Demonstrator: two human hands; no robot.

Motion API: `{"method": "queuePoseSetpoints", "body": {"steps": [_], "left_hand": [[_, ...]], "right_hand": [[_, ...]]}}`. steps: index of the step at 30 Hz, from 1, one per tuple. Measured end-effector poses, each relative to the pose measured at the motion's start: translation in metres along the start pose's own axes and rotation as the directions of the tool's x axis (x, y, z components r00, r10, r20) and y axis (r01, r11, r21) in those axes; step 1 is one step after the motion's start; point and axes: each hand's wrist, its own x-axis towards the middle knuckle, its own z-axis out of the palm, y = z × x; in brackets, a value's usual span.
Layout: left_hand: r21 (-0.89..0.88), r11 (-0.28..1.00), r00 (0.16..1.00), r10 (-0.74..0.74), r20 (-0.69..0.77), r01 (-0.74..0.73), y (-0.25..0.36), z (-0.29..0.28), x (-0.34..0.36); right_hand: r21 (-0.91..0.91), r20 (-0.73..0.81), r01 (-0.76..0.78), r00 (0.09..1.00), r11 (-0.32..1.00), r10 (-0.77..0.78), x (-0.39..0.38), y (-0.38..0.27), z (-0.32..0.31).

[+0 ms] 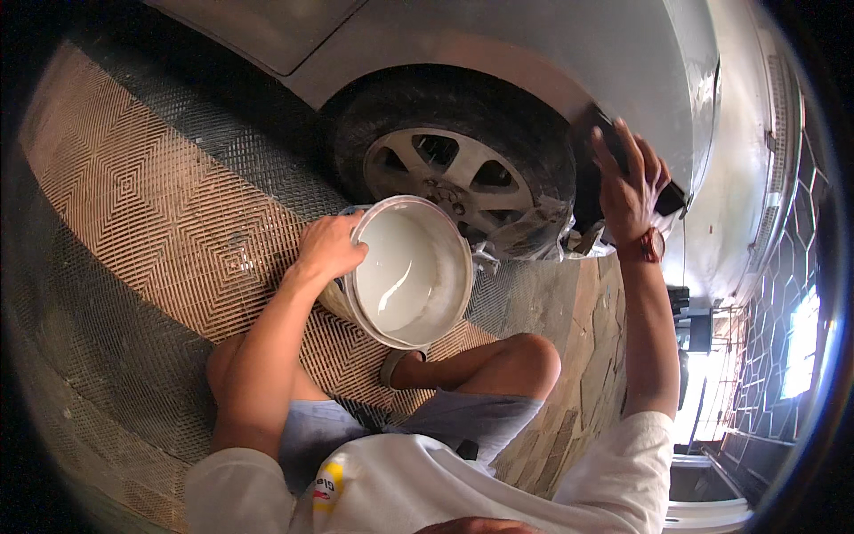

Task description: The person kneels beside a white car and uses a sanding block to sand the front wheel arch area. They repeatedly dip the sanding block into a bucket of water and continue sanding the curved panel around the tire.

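My left hand (331, 246) grips the rim of a round whitish bucket (466, 298), its fingers wrapped over the left edge. The bucket is tilted toward me, and cloudy pale liquid (396, 267) shows inside. My right hand (630, 182) is spread over a dark, flat sanding pad (669, 198), holding it against the grey car's bodywork (534, 67) beside the wheel arch. Part of the pad is hidden under my fingers, so its exact kind is hard to make out. A wristwatch (654, 244) is on my right wrist.
Just beyond the bucket stands the car's wheel (454, 165), with crumpled clear plastic (534, 230) around its lower right. Patterned floor tiles (178, 191) lie to the left, stone-like paving (569, 356) to the right. My bent knees are below the bucket.
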Motion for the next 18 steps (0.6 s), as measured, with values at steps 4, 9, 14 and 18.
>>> {"method": "queuePoseSetpoints", "body": {"steps": [4, 9, 14, 18], "left_hand": [[0.003, 1.0, 0.999, 0.01, -0.031, -0.01, -0.005, 0.009, 0.005], [-0.006, 1.0, 0.999, -0.016, -0.044, 0.016, -0.01, 0.002, 0.0], [-0.022, 0.999, 0.999, -0.031, -0.022, 0.031, 0.002, 0.001, -0.002], [-0.012, 0.999, 0.999, -0.035, -0.021, 0.035, 0.001, 0.005, 0.0]], "right_hand": [[0.155, 0.103, 0.067, 0.991, 0.986, -0.084, 0.044, -0.025, 0.014], [0.156, 0.145, 0.237, 0.955, 0.959, -0.259, 0.105, -0.072, 0.024], [0.069, 0.12, 0.127, 0.984, 0.99, -0.134, 0.053, -0.041, 0.024], [0.215, 0.081, 0.236, 0.963, 0.948, -0.258, 0.118, -0.1, 0.048]]}}
